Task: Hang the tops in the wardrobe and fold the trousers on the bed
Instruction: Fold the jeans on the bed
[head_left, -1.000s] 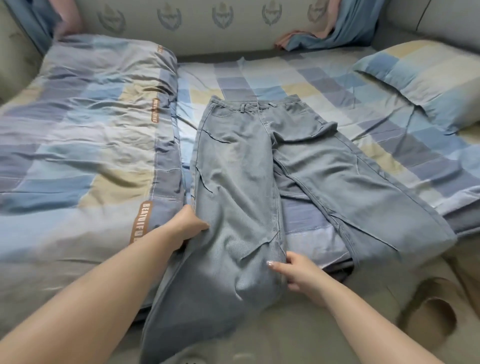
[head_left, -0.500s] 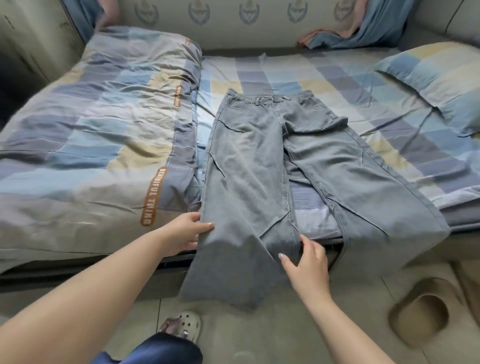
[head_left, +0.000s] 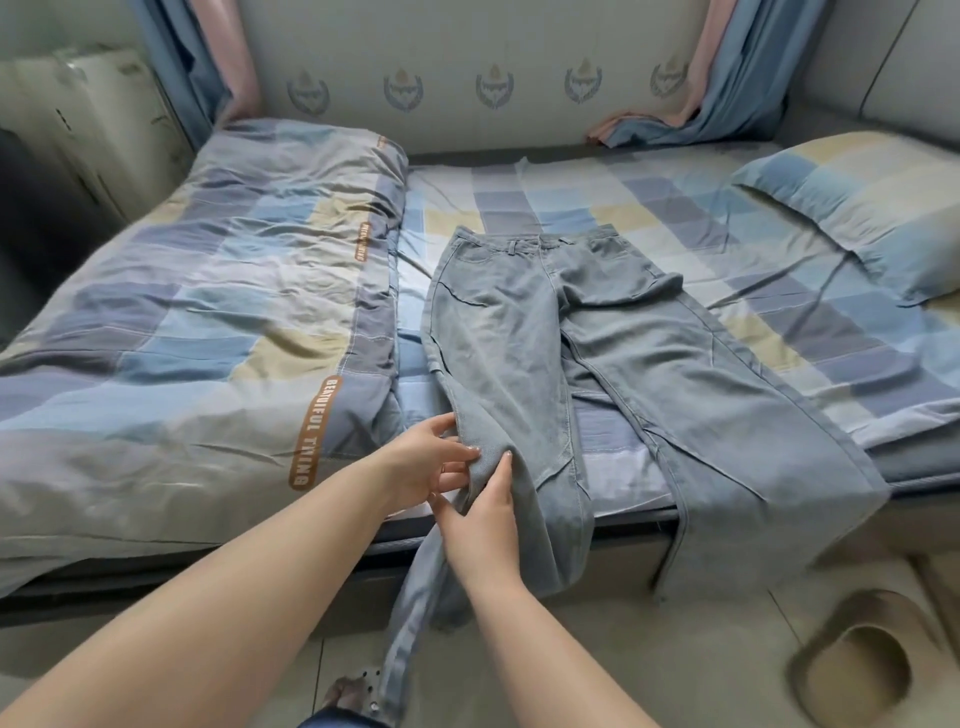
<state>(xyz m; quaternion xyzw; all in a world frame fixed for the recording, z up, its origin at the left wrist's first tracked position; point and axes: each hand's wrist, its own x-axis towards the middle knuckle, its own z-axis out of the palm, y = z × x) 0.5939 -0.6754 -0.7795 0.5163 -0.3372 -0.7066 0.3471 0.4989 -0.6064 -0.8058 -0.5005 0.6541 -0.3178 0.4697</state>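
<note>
Light blue jeans (head_left: 524, 332) lie spread on the bed (head_left: 649, 208), waistband toward the wall, both legs hanging over the front edge. My left hand (head_left: 423, 462) pinches the outer edge of the left trouser leg near the bed's edge. My right hand (head_left: 480, 519) lies right beside it and grips the same bunched edge of denim, thumb and fingers on the cloth. The lower part of that leg hangs narrow and folded toward the floor. No tops or wardrobe are in view.
A checked duvet (head_left: 197, 322) lies folded on the bed's left half, a matching pillow (head_left: 872, 202) at the right. Curtains (head_left: 717, 78) hang at the wall. A tan slipper (head_left: 857, 665) sits on the floor at right; my shoe (head_left: 358, 691) shows below.
My right hand has moved left from the inner seam to the leg's outer edge, joining my left hand. The left trouser leg is now bunched narrower. The camera has pulled back and up.
</note>
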